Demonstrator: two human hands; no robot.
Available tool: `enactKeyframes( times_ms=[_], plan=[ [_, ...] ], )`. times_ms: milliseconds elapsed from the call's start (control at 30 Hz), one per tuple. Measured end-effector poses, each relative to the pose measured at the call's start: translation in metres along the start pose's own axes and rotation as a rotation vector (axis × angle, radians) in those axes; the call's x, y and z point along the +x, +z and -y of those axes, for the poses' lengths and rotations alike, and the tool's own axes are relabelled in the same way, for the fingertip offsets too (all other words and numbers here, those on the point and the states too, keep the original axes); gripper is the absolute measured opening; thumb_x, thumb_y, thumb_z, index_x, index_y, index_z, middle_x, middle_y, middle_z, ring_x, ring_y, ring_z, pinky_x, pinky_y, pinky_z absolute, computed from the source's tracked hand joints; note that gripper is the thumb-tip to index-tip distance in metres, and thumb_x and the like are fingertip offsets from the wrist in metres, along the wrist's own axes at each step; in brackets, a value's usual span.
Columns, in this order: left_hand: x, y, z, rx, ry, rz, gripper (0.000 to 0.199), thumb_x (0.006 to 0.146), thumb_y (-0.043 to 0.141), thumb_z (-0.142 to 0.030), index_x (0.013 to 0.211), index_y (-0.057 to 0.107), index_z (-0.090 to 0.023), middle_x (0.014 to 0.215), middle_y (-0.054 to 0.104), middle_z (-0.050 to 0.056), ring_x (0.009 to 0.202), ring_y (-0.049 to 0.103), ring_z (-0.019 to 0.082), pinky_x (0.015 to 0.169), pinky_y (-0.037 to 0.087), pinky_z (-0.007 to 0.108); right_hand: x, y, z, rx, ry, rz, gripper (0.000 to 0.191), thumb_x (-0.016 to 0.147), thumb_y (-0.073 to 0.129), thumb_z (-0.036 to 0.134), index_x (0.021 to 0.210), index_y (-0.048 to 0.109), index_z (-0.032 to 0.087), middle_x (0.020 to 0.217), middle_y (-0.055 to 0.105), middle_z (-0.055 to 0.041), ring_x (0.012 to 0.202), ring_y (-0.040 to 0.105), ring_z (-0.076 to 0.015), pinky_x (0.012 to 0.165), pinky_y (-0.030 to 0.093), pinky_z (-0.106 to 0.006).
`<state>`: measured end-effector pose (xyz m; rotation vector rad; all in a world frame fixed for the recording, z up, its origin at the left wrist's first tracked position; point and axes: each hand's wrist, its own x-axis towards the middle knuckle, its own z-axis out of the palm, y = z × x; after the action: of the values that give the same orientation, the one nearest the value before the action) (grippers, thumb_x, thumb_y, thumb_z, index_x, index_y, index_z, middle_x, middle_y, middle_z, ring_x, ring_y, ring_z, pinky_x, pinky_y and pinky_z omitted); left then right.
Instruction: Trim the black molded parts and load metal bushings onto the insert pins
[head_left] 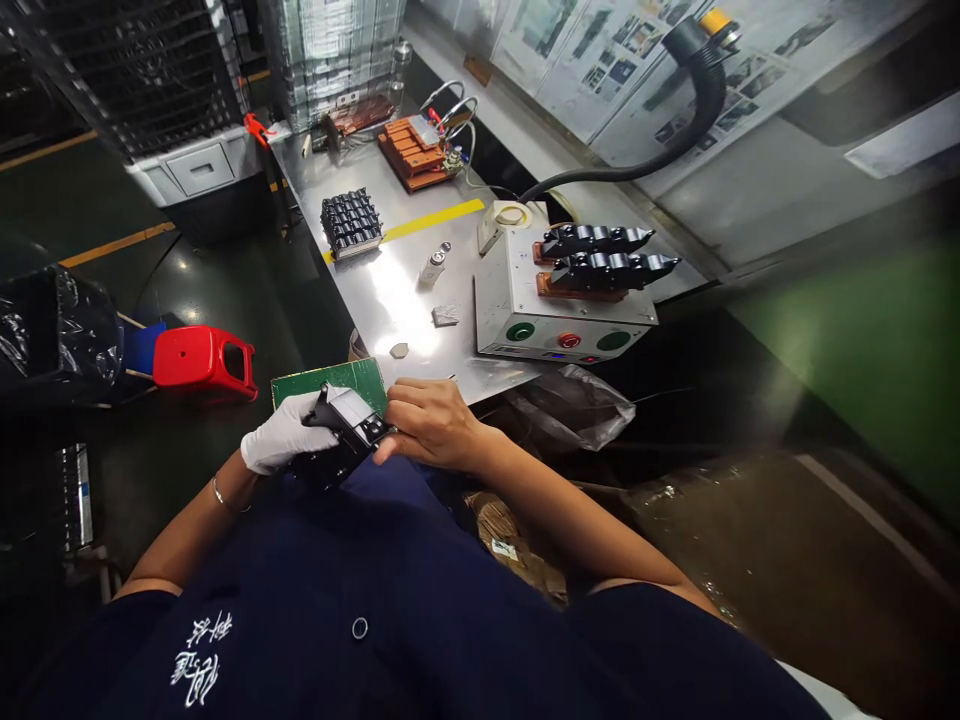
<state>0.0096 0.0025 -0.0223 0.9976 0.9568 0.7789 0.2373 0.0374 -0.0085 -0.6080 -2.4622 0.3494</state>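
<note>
A black moulded part (pixel 352 425) with a shiny face is held close to the body, above the lap. My left hand (pixel 289 437), in a white glove, is wrapped round its left side. My right hand (pixel 427 420), bare, has its fingers curled at the part's right end; what its fingertips pinch is too small to make out. Behind the part lies a green board (pixel 300 382) at the table's near edge. On the metal table (pixel 457 370) stand a small bottle (pixel 433 268) and a stack of black parts (pixel 351 222).
A white control box (pixel 510 290) with buttons carries black parts on copper-coloured holders (pixel 577 288). Behind are an orange fixture (pixel 414 155) and a black hose (pixel 637 172). A red stool (pixel 202 358) stands at the left; a plastic bag (pixel 577 408) hangs below the box.
</note>
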Motion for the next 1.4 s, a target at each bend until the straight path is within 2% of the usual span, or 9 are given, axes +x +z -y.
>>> enactKeyframes(
  times_ms=[233, 400, 467, 533, 633, 767, 900, 1133, 1400],
  plan=[
    [-0.001, -0.01, -0.017, 0.141, -0.021, 0.035, 0.054, 0.061, 0.084, -0.046, 0.104, 0.072, -0.015, 0.098, 0.073, 0.011, 0.092, 0.069, 0.03, 0.082, 0.056, 0.041, -0.014, -0.003, -0.005, 0.464, 0.09, 0.155, 0.062, 0.089, 0.039, 0.07, 0.055, 0.044, 0.018, 0.048, 0.039, 0.0037, 0.046, 0.034, -0.0076, 0.049, 0.024, -0.024],
    [0.009, -0.016, -0.024, 0.476, 0.02, 0.121, 0.055, 0.064, 0.083, -0.036, 0.114, 0.069, -0.02, 0.107, 0.072, 0.006, 0.101, 0.067, 0.028, 0.09, 0.054, 0.039, -0.007, 0.008, -0.003, 0.711, 0.481, 0.063, 0.048, 0.079, 0.063, 0.062, 0.078, 0.064, 0.015, 0.062, 0.055, 0.0017, 0.054, 0.044, -0.0082, 0.05, 0.032, -0.022],
    [0.016, -0.013, -0.015, 0.587, 0.128, -0.065, 0.057, 0.064, 0.083, -0.036, 0.117, 0.067, -0.021, 0.111, 0.07, 0.007, 0.106, 0.065, 0.027, 0.097, 0.05, 0.04, -0.005, 0.022, -0.003, 0.748, 0.624, 0.012, 0.043, 0.08, 0.063, 0.057, 0.074, 0.065, 0.015, 0.06, 0.05, 0.0029, 0.053, 0.041, -0.0082, 0.05, 0.03, -0.023],
    [0.023, -0.008, 0.0, 0.592, 0.266, -0.493, 0.066, 0.065, 0.083, -0.034, 0.125, 0.06, -0.022, 0.122, 0.065, 0.009, 0.117, 0.059, 0.027, 0.107, 0.043, 0.042, -0.006, 0.04, -0.005, 0.759, 0.789, -0.185, 0.044, 0.082, 0.059, 0.057, 0.069, 0.062, 0.015, 0.057, 0.047, 0.003, 0.054, 0.038, -0.0085, 0.05, 0.029, -0.024],
    [0.031, 0.001, 0.02, 0.233, 0.226, -0.949, 0.079, 0.068, 0.081, -0.026, 0.137, 0.045, -0.025, 0.139, 0.054, 0.012, 0.131, 0.049, 0.025, 0.111, 0.04, 0.043, -0.012, 0.064, -0.007, 0.787, 0.974, -0.478, 0.045, 0.08, 0.059, 0.06, 0.068, 0.06, 0.016, 0.058, 0.047, 0.0022, 0.055, 0.038, -0.0096, 0.051, 0.031, -0.024],
    [0.035, 0.014, 0.026, -0.548, -0.046, -0.788, 0.055, 0.079, 0.072, -0.023, 0.13, 0.052, -0.021, 0.123, 0.067, 0.011, 0.108, 0.067, 0.022, 0.092, 0.055, 0.038, -0.011, 0.079, 0.008, 0.772, 1.025, -0.539, 0.042, 0.076, 0.064, 0.058, 0.079, 0.065, 0.016, 0.062, 0.052, 0.0014, 0.058, 0.041, -0.0103, 0.054, 0.034, -0.025],
    [0.039, 0.029, 0.016, -1.015, -0.047, -0.763, 0.025, 0.091, 0.055, -0.016, 0.114, 0.064, -0.012, 0.091, 0.076, 0.007, 0.084, 0.073, 0.016, 0.086, 0.057, 0.027, -0.001, 0.086, 0.021, 0.782, 0.99, -0.45, 0.043, 0.078, 0.061, 0.059, 0.073, 0.062, 0.016, 0.06, 0.047, 0.0031, 0.057, 0.039, -0.0094, 0.053, 0.033, -0.024],
    [0.033, 0.035, 0.004, -1.064, -0.171, -0.709, 0.017, 0.088, 0.059, -0.011, 0.101, 0.069, -0.012, 0.087, 0.077, 0.006, 0.08, 0.074, 0.016, 0.081, 0.061, 0.03, -0.003, 0.081, 0.006, 0.864, 0.976, -0.602, 0.057, 0.089, 0.039, 0.067, 0.089, 0.068, 0.019, 0.068, 0.049, 0.0005, 0.057, 0.044, -0.0105, 0.051, 0.039, -0.025],
    [0.029, 0.036, 0.002, -1.037, -0.211, -0.71, 0.014, 0.085, 0.062, -0.011, 0.097, 0.069, -0.013, 0.089, 0.077, 0.006, 0.081, 0.074, 0.017, 0.086, 0.06, 0.033, -0.007, 0.066, 0.002, 0.785, 0.793, -0.657, 0.028, 0.082, 0.066, 0.048, 0.088, 0.073, 0.022, 0.078, 0.064, -0.0016, 0.065, 0.053, -0.0114, 0.057, 0.042, -0.027]
  ],
)
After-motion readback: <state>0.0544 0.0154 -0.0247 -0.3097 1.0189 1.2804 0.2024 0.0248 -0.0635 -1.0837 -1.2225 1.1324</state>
